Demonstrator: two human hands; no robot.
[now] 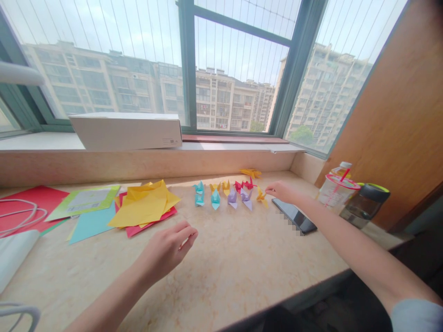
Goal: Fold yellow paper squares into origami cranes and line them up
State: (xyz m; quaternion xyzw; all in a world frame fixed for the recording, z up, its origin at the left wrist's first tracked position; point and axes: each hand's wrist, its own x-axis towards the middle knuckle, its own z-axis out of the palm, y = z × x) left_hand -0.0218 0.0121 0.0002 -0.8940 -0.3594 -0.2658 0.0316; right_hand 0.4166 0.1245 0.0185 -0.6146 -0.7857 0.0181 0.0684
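At the right end of two rows of folded paper cranes, my right hand (283,191) pinches the edge of a yellow-orange paper crane (261,197) standing on the counter. To its left are two lilac cranes (232,198), turquoise cranes (215,199), red cranes (243,185) and yellow cranes (226,187). My left hand (173,245) hovers over the counter, in front of a stack of yellow and red paper (145,205). Its fingers are curled, thumb and fingertips close together, and nothing shows in them.
A phone (296,216) lies below my right forearm. Beyond it stand a lidded cup with a straw (337,190) and a dark bottle (366,203). More coloured sheets (92,223) and a white cable (24,207) lie left. A white box (128,131) rests on the sill.
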